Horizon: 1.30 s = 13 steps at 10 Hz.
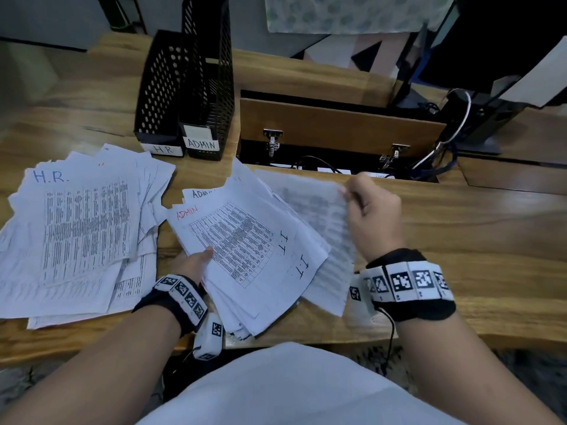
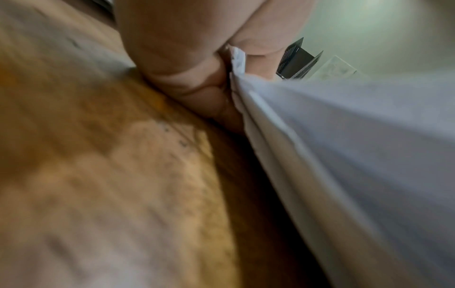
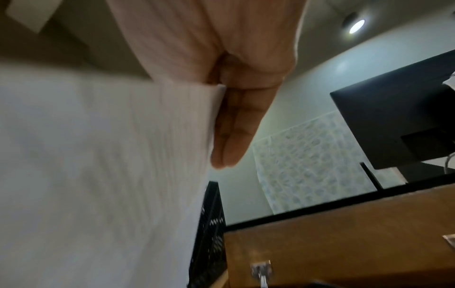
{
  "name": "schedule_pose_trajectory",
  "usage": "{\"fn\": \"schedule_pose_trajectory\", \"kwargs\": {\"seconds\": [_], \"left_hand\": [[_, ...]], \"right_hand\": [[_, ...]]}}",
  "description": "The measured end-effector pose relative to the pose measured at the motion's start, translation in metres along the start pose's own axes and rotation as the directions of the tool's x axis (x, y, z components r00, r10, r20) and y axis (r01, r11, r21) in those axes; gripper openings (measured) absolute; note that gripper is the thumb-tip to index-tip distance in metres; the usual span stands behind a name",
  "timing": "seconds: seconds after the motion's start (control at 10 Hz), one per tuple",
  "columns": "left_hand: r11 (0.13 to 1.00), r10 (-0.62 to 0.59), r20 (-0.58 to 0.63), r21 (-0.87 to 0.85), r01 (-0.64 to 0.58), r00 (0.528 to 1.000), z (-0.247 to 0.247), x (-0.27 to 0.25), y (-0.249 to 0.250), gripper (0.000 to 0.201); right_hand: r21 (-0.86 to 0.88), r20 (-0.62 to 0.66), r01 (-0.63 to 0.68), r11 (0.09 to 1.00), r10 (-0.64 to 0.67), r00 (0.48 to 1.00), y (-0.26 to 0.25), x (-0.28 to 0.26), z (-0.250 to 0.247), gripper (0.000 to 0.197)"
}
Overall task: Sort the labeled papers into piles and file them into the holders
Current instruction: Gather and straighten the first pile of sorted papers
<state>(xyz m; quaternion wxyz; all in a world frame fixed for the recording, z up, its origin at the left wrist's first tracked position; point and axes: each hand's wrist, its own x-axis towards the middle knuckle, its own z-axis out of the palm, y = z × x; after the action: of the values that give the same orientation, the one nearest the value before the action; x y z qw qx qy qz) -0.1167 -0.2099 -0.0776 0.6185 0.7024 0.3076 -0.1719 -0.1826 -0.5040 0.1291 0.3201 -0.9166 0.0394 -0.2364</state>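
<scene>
Head view: the left hand (image 1: 196,262) grips the near edge of the fanned paper stack (image 1: 245,240), thumb on top. The stack lies on the wooden desk (image 1: 475,240) directly in front of the ADMIN file holder (image 1: 211,87). The right hand (image 1: 372,210) pinches the far corner of a loose sheet (image 1: 316,210), raised front-right of the holder. An H.R. pile (image 1: 76,228) lies front-left of it. Left wrist view: fingers (image 2: 172,48) clamped on the stack's edge, desk beneath. Right wrist view: fingers (image 3: 234,126) lie straight against the sheet's edge, with a black monitor (image 3: 393,117) right of the holder.
</scene>
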Motion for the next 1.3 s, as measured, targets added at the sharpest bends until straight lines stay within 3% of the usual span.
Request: {"fn": "schedule_pose_trajectory", "kwargs": {"seconds": [0.1, 0.2, 0.3, 0.4, 0.5, 0.6, 0.7, 0.8, 0.9, 1.0, 1.1, 1.2, 1.3], "left_hand": [[0.994, 0.064, 0.004, 0.088, -0.064, 0.998, -0.004, 0.001, -0.002, 0.028], [0.996, 0.092, 0.048, 0.014, -0.092, 0.995, -0.006, -0.002, -0.001, 0.044], [0.998, 0.058, 0.049, -0.043, -0.056, 0.997, -0.003, -0.008, 0.0, 0.043], [0.994, 0.021, 0.06, -0.107, -0.015, 0.998, -0.003, -0.013, 0.003, 0.066], [0.977, 0.001, 0.182, -0.21, 0.038, 0.983, -0.004, -0.012, 0.0, 0.086], [0.84, 0.343, 0.485, -0.541, -0.033, 0.804, -0.024, 0.021, -0.034, 0.1], [0.825, 0.424, 0.059, -0.437, -0.358, 0.904, -0.025, 0.016, -0.031, 0.068], [0.929, 0.132, 0.197, -0.367, -0.052, 0.971, 0.012, -0.04, 0.012, 0.091], [0.856, 0.186, 0.24, -0.516, -0.037, 0.953, 0.016, -0.065, 0.019, 0.076], [0.918, 0.17, 0.159, -0.385, -0.097, 0.973, 0.019, -0.065, 0.015, 0.085], [0.981, 0.144, 0.057, -0.137, -0.136, 0.988, 0.024, -0.061, 0.011, 0.079], [0.987, 0.126, -0.048, -0.097, -0.13, 0.991, 0.028, -0.06, 0.016, 0.035], [0.972, 0.159, 0.03, -0.18, -0.151, 0.987, 0.023, -0.065, 0.035, 0.018]], "right_hand": [[0.062, -0.347, 0.042, 0.997, -0.018, 0.938, -0.012, 0.014, -0.025, 0.013], [0.162, -0.602, 0.13, 0.978, -0.007, 0.799, -0.026, 0.026, -0.047, 0.023], [0.269, -0.621, 0.054, 0.962, 0.13, 0.773, -0.022, 0.032, -0.047, 0.027], [0.314, -0.455, -0.159, 0.936, 0.295, 0.84, -0.009, 0.023, -0.017, 0.02], [0.219, -0.238, -0.413, 0.884, 0.459, 0.856, 0.007, -0.003, 0.032, 0.011], [0.129, -0.039, -0.589, 0.798, 0.597, 0.801, 0.027, -0.028, 0.08, 0.012], [-0.104, 0.078, -0.615, 0.782, 0.622, 0.779, 0.044, -0.046, 0.109, 0.01], [-0.258, 0.128, -0.601, 0.756, 0.644, 0.755, 0.055, -0.057, 0.121, 0.02], [-0.264, 0.113, -0.652, 0.711, 0.694, 0.711, 0.064, -0.06, 0.122, 0.026], [-0.264, 0.127, -0.704, 0.659, 0.748, 0.652, 0.07, -0.055, 0.121, 0.03], [-0.357, 0.24, -0.665, 0.656, 0.752, 0.614, 0.068, -0.052, 0.121, 0.027], [-0.379, 0.298, -0.633, 0.675, 0.737, 0.607, 0.067, -0.045, 0.115, 0.03], [-0.032, 0.441, -0.717, 0.696, 0.654, 0.615, 0.07, -0.026, 0.096, 0.08]]}}
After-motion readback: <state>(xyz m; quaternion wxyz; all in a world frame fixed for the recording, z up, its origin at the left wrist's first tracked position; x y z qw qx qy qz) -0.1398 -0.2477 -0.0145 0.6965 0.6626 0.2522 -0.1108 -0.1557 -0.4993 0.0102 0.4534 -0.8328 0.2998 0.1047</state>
